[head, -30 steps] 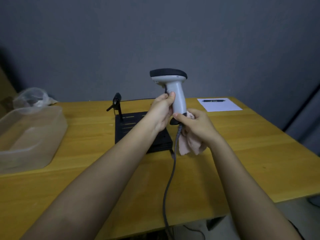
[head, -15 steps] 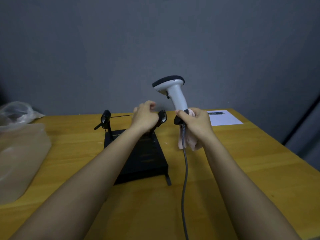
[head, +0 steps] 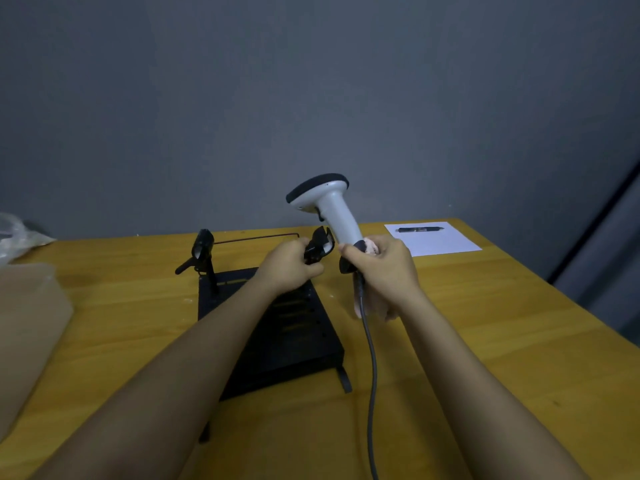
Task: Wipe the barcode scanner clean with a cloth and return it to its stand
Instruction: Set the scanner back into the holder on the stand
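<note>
The barcode scanner [head: 332, 206] is white with a black head and stands upright in the air, tilted a little left. My right hand [head: 381, 268] grips the base of its handle together with a pale pink cloth [head: 372, 308], which hangs below the fist. A grey cable [head: 371, 368] drops from the handle toward me. The black stand [head: 277, 344] sits on the wooden table under my left forearm. My left hand [head: 291, 265] is closed on the stand's right black clip [head: 320, 245], just left of the scanner handle.
A second black clip [head: 202, 252] rises at the stand's left rear. A sheet of white paper [head: 433, 239] with a pen [head: 420, 229] lies at the back right. A translucent plastic tub [head: 27, 323] and a crumpled bag [head: 15, 233] sit at the left. The table edge falls away on the right.
My left hand let go of the scanner handle and took hold of the stand's right clip. The scanner came down and tilted left, held by my right hand alone.
</note>
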Tool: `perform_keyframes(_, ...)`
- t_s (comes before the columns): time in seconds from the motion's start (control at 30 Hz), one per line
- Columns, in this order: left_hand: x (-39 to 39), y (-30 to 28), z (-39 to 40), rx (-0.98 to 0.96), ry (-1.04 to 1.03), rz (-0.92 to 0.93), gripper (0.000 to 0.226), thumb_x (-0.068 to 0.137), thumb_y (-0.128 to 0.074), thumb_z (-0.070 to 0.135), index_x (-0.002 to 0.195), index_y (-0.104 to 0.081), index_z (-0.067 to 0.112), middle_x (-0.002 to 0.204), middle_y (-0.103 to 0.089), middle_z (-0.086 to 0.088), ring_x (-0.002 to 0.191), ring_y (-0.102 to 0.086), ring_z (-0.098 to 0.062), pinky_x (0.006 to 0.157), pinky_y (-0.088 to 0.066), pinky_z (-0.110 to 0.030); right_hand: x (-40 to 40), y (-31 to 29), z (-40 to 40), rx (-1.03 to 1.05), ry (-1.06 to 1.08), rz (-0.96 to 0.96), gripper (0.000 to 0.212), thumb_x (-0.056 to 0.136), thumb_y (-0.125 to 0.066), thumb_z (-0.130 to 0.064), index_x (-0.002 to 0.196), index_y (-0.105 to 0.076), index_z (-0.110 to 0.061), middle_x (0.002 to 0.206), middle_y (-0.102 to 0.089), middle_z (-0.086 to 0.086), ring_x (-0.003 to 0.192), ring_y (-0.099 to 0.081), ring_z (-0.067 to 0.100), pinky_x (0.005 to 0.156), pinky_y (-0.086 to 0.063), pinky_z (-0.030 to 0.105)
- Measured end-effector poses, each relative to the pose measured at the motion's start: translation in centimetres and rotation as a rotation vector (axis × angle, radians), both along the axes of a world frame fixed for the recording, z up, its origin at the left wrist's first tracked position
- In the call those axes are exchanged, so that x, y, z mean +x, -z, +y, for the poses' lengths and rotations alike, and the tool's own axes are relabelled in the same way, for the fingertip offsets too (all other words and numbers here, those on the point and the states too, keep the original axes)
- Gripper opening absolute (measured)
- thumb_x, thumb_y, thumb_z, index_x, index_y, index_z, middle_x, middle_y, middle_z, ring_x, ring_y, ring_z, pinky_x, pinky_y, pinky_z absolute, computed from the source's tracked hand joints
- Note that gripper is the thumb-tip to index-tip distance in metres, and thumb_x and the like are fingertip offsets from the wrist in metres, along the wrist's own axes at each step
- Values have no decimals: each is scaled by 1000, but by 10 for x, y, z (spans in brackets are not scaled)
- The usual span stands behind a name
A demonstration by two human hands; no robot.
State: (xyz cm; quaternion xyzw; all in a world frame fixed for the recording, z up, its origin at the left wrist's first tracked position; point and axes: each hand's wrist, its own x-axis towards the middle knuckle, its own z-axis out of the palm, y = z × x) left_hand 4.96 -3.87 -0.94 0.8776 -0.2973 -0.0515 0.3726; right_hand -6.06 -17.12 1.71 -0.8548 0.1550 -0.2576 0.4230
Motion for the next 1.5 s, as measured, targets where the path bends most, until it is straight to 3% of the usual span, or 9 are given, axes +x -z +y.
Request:
perform_keyframes(0.2, -9, 12, -4, -50, 29, -24, 21, 85, -55, 20, 104, -48, 14, 88, -58, -7, 76, -57, -23, 63, -45, -37, -2, 5, 2, 16, 28, -35, 45, 75, -68, -47, 67, -59, -4, 71, -64, 19, 58, -56, 28, 54, -43, 38)
perform_keyframes(0.3, -10, 16, -2, -91, 47, -14, 18, 87, -54, 18, 102, -46, 13, 81, -52, -4, 70, -52, -20, 59, -41, -36, -1, 5, 4, 4, 26, -42, 47, 74, -67, -49, 67, -57, -3, 70, -62, 19, 61, -58, 36, 53, -42, 37)
perform_keyframes(0.43, -12, 18, 0, -125, 66, 2, 15, 90, -52, 19, 102, -44, 13, 78, -49, 0, 65, -47, -15, 55, -36, -29, -1, 3, 10, -50, 53, -16, 43, 76, -67, -50, 65, -60, -9, 71, -61, 6, 60, -58, 25, 53, -46, 40)
perform_keyframes(0.6, -11, 20, 2, -133, 93, 7, 13, 93, -50, 26, 98, -43, 17, 78, -49, 1, 64, -46, -13, 54, -35, -28, -5, 2, 18, -155, 82, 18, 41, 77, -67, -49, 64, -60, -11, 78, -59, 4, 62, -59, 26, 56, -52, 45)
perform_keyframes(0.9, -9, 21, 1, -117, 74, -13, 15, 93, -50, 27, 94, -40, 17, 77, -46, 3, 63, -44, -10, 53, -33, -27, 1, 7, 25, -275, 132, 47, 40, 79, -66, -47, 53, -47, -23, 72, -52, -4, 59, -50, 16, 52, -38, 34)
perform_keyframes(1.07, -10, 22, 1, -116, 76, -20, 15, 93, -50, 27, 93, -39, 16, 78, -45, 4, 65, -43, -11, 55, -35, -29, 9, 19, 28, -339, 158, 108, 40, 78, -62, -52, 64, -59, -14, 76, -57, 0, 63, -55, 21, 53, -39, 34)
perform_keyframes(1.3, -9, 22, 1, -90, 83, -23, 13, 94, -49, 27, 95, -40, 17, 79, -47, 3, 64, -43, -9, 53, -32, -25, 15, 13, 23, -413, 127, 178, 37, 79, -61, -47, 61, -53, -16, 65, -56, 1, 57, -53, 21, 49, -33, 29)
perform_keyframes(1.5, -6, 18, 2, -7, 98, -56, 5, 95, -42, 16, 93, -39, 16, 75, -43, 0, 64, -43, -16, 56, -37, -32, 15, 10, 23, -464, 119, 212, 36, 78, -62, -50, 61, -51, -21, 60, -53, -2, 59, -54, 21, 48, -30, 28)
